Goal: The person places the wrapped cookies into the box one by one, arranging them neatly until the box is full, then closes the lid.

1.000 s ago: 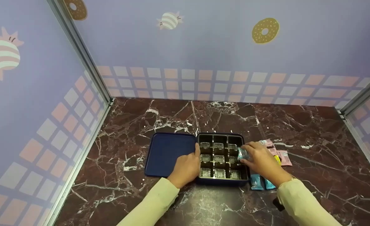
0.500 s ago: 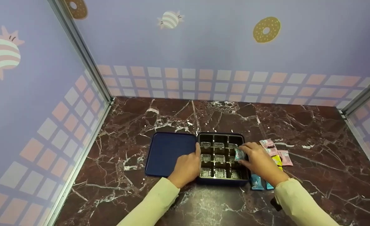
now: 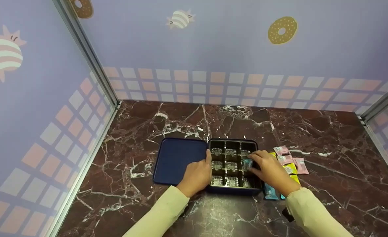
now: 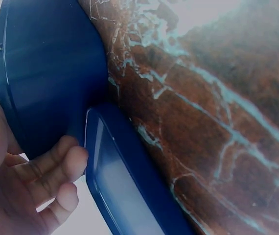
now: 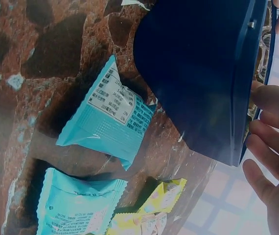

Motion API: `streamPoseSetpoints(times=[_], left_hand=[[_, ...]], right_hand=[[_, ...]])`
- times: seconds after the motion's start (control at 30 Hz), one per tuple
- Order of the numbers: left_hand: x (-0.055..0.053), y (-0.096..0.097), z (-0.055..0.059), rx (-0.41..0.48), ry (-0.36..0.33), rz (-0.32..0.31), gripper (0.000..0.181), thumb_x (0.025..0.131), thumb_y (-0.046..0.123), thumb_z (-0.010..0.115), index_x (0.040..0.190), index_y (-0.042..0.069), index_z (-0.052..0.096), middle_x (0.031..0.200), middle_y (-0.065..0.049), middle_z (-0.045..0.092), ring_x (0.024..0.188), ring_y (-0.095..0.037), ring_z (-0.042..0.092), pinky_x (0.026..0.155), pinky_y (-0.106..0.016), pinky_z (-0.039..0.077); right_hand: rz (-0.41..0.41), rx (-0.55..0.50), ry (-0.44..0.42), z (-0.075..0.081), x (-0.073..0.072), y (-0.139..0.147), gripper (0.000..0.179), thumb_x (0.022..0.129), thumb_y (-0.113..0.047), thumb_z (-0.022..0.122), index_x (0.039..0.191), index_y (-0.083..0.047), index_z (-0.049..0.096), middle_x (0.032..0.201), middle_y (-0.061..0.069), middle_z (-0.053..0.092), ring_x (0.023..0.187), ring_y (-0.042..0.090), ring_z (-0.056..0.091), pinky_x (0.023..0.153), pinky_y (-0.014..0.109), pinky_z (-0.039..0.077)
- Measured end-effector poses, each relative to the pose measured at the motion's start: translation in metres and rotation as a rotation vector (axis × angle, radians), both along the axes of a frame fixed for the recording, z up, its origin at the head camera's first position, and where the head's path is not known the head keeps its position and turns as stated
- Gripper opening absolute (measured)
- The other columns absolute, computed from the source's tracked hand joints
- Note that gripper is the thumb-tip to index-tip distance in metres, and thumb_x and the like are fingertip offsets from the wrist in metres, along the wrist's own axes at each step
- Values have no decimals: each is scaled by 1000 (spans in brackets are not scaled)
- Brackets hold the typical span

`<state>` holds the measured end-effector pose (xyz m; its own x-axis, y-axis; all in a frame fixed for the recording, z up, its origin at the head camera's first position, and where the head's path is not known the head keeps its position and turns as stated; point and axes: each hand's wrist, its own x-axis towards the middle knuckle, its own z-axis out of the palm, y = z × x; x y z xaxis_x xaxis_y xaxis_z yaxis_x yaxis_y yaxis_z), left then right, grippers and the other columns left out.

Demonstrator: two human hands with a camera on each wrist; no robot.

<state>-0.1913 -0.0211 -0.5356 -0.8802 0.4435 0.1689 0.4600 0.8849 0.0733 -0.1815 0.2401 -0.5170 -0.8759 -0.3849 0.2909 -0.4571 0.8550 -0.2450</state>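
A dark blue box [image 3: 233, 191] with a black insert of several compartments lies on the table. My left hand [image 3: 196, 174] grips its left side, index finger along the rim; in the left wrist view, the other fingers [image 4: 73, 161] bend against the outer wall. My right hand [image 3: 272, 171] pinches a small blue snack packet [image 3: 247, 163] inside the middle compartment of the right column. In the right wrist view that hand [image 5: 276, 142] reaches over the box rim, and the held packet is hidden. A dark blue lid [image 3: 179, 161] lies flat against the box's left side.
Right of the box lie several packets: pink [image 3: 300, 165], yellow [image 3: 290, 169] and blue [image 3: 270, 192]. In the right wrist view, two blue packets [image 5: 110, 110] lie near the box wall. Patterned walls [image 3: 226, 42] enclose the marbled table [image 3: 134, 131].
My right hand has moved left and down, bringing the blue packet from the right rim into the compartment. More yellow packets show behind it. The left hand keeps its place.
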Motion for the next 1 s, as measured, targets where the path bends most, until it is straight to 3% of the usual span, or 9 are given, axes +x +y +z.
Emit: streamPoseSetpoints(times=[0.67,1.0], left_hand=[[-1,0,-3,14,31,-6,60,91,21,58,142,-7,41,60,-3,60,41,-14,45,42,-33,38],[0,-1,-2,-13,20,-6,60,92,21,57,143,-6,40,62,-2,61,42,-15,46,41,-32,37]], right_hand=[[-15,-15,-43,-1,1,3,37,78,-19,80,110,-4,68,111,11,65,103,30,61,88,46,51],[27,-15,16,0,2,8,35,74,-13,82,105,-2,68,105,10,66,98,28,61,85,44,51]])
